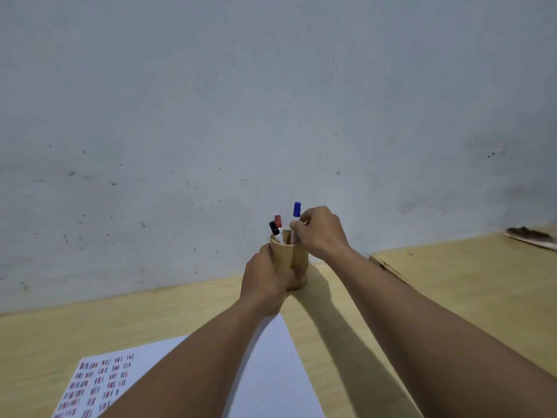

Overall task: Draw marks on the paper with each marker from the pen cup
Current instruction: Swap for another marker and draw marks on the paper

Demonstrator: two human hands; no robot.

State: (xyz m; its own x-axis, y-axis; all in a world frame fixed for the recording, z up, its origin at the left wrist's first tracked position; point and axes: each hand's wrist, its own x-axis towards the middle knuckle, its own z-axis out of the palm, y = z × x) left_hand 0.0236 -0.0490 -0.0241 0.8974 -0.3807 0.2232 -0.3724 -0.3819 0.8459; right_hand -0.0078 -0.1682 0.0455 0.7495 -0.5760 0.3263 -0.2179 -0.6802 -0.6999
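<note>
A wooden pen cup [297,260] stands on the table near the wall. My left hand [265,282] is wrapped around the cup's left side. Inside it lean a black-capped marker [275,230] and a red-capped marker [278,221]. My right hand [321,232] pinches the white barrel of a blue-capped marker [296,210], which stands upright with its lower end inside the cup. White paper [271,366] lies in front of me, partly under my left forearm, with rows of red, blue and black marks at its left part.
The light wooden table [452,282] runs along a grey scuffed wall [271,101]. A raised wooden edge [388,267] sits right of the cup, and a dark brownish object [530,235] lies at the far right.
</note>
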